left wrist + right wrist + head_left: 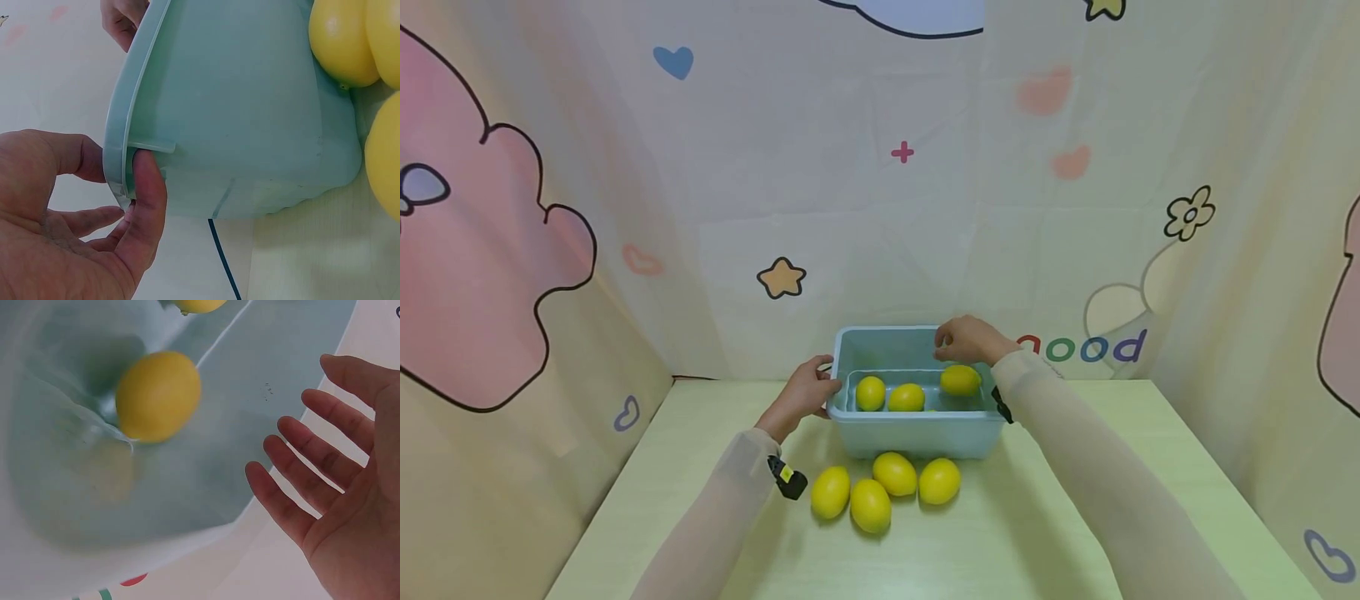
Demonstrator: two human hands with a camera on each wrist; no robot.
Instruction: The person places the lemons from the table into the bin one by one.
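Note:
A light blue plastic bin (917, 435) stands on the table with three yellow lemons showing inside: one at its left (870, 393), one near the middle (907, 398) and one at its right end (960, 380). My left hand (807, 388) grips the bin's left rim, its thumb and fingers on either side of the edge in the left wrist view. Over the bin's back right part is my right hand (970, 338), holding nothing. Its fingers (319, 447) are spread and apart from the nearest lemon (159, 397) in the right wrist view.
Several more lemons lie on the table before the bin, including one at the left (831, 492) and one at the right (939, 481). Behind the pale table (700, 467) hangs a printed cloth (850, 208), which also closes both sides.

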